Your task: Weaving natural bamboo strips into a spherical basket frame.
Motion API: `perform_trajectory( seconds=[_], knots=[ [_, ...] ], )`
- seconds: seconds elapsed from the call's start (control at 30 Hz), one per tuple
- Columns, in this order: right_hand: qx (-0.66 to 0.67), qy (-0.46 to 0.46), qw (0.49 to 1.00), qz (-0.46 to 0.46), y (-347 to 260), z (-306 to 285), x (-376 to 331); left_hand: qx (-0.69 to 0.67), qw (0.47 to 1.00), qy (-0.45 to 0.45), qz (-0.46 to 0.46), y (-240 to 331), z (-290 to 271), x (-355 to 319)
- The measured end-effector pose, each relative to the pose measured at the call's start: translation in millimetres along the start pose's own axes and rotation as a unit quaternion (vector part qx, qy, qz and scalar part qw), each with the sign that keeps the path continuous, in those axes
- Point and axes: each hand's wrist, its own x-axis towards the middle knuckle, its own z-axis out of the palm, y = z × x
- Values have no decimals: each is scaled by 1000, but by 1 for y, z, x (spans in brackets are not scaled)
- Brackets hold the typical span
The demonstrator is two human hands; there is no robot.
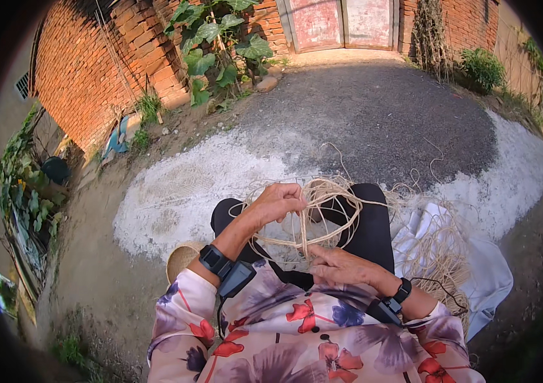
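Between the two hands, over the lap, hangs a loosely coiled ring of pale fibre cord point(329, 191), its loops spreading out to either side of the fingers. At its upper part, the left hand point(281, 202) is closed, fingers curled tightly round some strands. From that grip a doubled strand point(303, 230) runs down to the right hand point(343, 265), which lies lower and to the right, its forefinger stretched out to the strand's lower end and its other fingers partly bent; whether it pinches the cord, I cannot tell.

Beneath both hands are black trousers point(373, 236) and, nearer the body, a floral shirt point(278, 360). Black wristbands sit just behind each hand. To the right of the right hand, a tangled heap of the same cord point(434, 255) lies on a white sheet point(491, 274). Left of the left hand and lower, a wicker basket point(181, 258) shows partly behind the forearm. Beyond the hands spread whitish ground point(182, 185) and dark gravel point(380, 115), with a weathered double door point(342, 25) farthest off.
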Motion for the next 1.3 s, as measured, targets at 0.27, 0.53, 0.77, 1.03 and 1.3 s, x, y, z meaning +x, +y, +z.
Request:
perform_trajectory(
  seconds=[0.27, 0.53, 0.77, 1.03, 1.3],
  knots=[
    [178, -24, 982, 60, 8, 2, 2, -32, 999, 1, 23, -7, 0, 0],
    [185, -15, 980, 69, 12, 2, -5, -7, 998, 58, 33, -6, 7, -4],
    [3, 121, 993, -19, -1, -4, -8, 118, 985, 97, 83, -12, 12, -4],
    [-403, 382, 812, -180, -27, -25, 13, 67, 994, 17, 79, -12, 9, 2],
    [-513, 389, 747, -167, -25, -16, 39, -63, 994, -32, 80, -14, 9, 0]
  ],
)
